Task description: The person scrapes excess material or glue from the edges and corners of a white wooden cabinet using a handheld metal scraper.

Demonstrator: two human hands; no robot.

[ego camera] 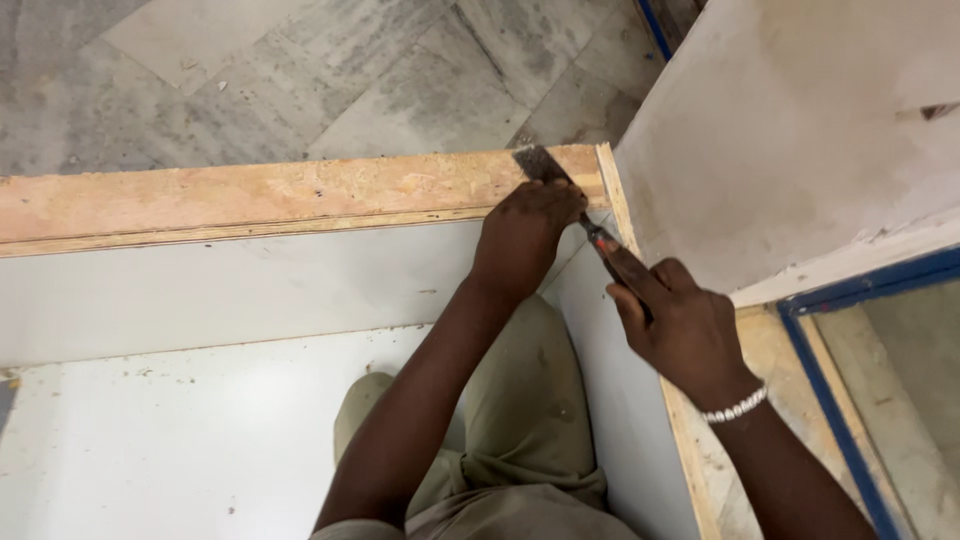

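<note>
A flat steel chisel (541, 163) lies with its blade on the raw chipboard top edge (300, 190) of a white-faced cabinet wall, at the corner. My right hand (680, 325) grips the chisel's dark handle, a beaded bracelet on that wrist. My left hand (525, 235) presses its fingers on the blade shaft close to the tip, resting against the cabinet's inner white face (220, 290). My knee in olive trousers (520, 420) rests inside the cabinet box.
A second cabinet wall (620, 400) meets the first at the corner. A large white board (800, 130) leans at the upper right. A blue-framed glass panel (880, 340) sits at the right. Grey marble floor (300, 70) lies beyond the box.
</note>
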